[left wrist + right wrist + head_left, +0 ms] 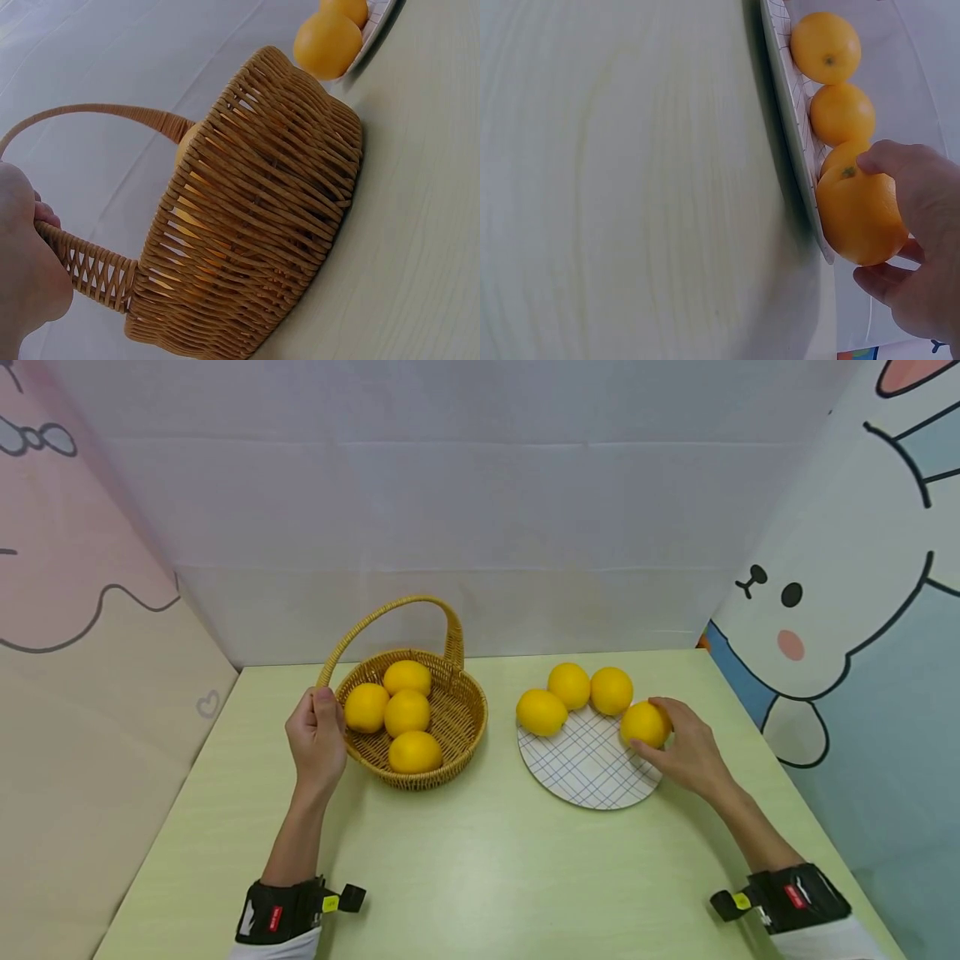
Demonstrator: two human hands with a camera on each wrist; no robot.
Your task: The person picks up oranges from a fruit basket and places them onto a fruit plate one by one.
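My left hand [317, 739] grips the left side of the tall handle of a woven wicker basket [471, 727]. Several yellow-orange oranges [407, 712] lie inside it. In the left wrist view the basket [255, 202] sits on the table, its side wall hiding most of the fruit. My right hand [692, 749] holds an orange [643, 725] between thumb and fingers at the right side of a round white plate [588, 777] with a blue check pattern. Three more oranges [568, 686] sit along the plate's back and left. In the right wrist view, the held orange [861, 214] overlaps another behind it.
Both things stand on a pale green table [465, 868], basket left and plate right. A white sheet wall [480, 510] rises behind the table. Cartoon-printed panels [840, 610] flank it at the sides.
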